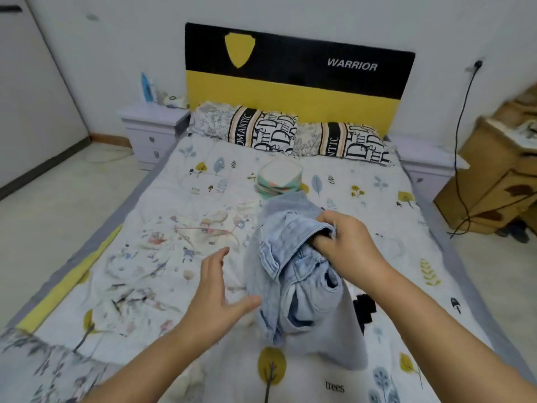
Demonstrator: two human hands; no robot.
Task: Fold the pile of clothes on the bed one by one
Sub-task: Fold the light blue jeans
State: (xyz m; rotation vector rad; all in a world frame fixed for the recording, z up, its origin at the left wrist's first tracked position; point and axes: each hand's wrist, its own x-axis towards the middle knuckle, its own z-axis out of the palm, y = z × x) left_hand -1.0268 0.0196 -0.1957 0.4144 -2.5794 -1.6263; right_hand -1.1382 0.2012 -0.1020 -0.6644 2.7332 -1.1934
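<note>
Head view. Nearest the camera, two bare forearms reach out over the bed (180,181), which carries a white cover printed with trees and leaves. The left hand (216,298) is released, fingers straight and spread, thumb tip at the lower left edge of the light blue jeans (293,274); whether it touches the cloth cannot be told. The right hand (344,239) has its grip closed on the upper edge of the jeans, fingers curled round the denim. The jeans hang bunched from that hand, lower end resting on the cover at mid-bed. Just beyond the jeans lies a stack of folded clothes (279,180), pale with green and peach stripes. A patterned garment (139,274) lies spread flat to the left. Two pillows (290,135) rest against the black and yellow headboard (299,74). A white nightstand (154,129) stands left of the bed.
</note>
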